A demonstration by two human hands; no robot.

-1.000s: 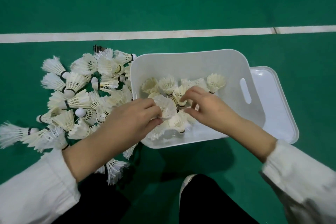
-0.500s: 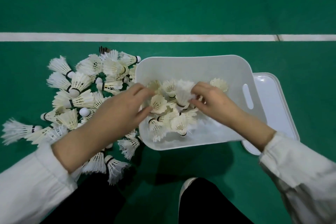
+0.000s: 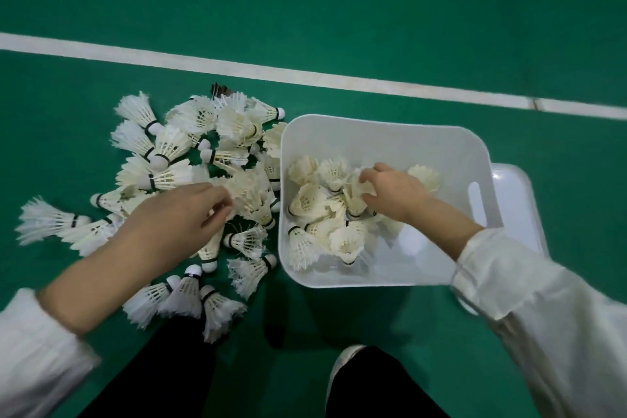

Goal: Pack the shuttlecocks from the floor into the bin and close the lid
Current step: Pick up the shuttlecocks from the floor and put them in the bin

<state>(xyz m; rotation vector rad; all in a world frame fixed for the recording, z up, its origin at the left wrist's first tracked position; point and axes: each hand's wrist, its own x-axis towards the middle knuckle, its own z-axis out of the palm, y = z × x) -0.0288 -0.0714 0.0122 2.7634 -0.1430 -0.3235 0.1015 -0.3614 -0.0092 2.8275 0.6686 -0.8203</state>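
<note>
head view: your left hand (image 3: 179,214) pinches shuttlecocks (image 3: 249,195) just left of the bin (image 3: 390,276), while your right hand (image 3: 395,195) grips one inside.

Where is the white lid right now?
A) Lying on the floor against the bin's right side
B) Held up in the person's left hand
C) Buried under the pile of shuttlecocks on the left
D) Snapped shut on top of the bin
A: the lid lies flat on the green floor, sticking out from behind the right wall of the open bin, while the left hand is over the loose shuttlecocks.
</note>
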